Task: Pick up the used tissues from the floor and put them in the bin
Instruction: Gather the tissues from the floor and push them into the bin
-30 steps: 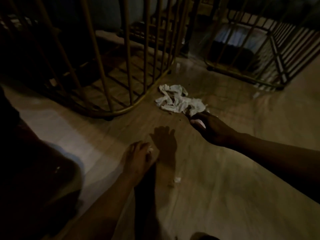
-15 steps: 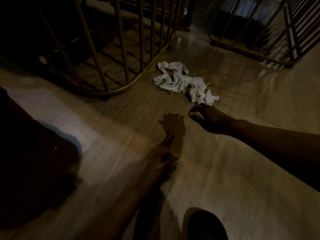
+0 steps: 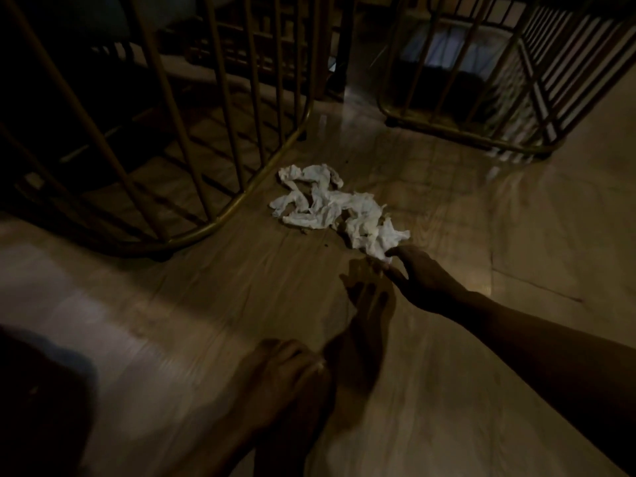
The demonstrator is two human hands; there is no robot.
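A pile of crumpled white used tissues (image 3: 327, 201) lies on the wooden floor, just in front of a gold wire frame. My right hand (image 3: 418, 275) reaches in from the right to the near right end of the pile, and its thumb and fingers are pinched on that tissue end. My left hand (image 3: 289, 370) hovers low over the floor nearer to me, blurred, with the fingers curled. A small pale spot shows at its fingertips, and whether it holds anything is unclear. No bin is visible.
A rounded gold wire frame (image 3: 241, 201) stands on the floor at the left, close to the tissues. A second gold wire frame (image 3: 464, 132) stands at the back right. The room is dim. A dark shape (image 3: 38, 401), probably my knee, fills the lower left.
My right hand has moved forward from short of the pile and closed on its near end. My left hand has shifted across the floor and stays blurred.
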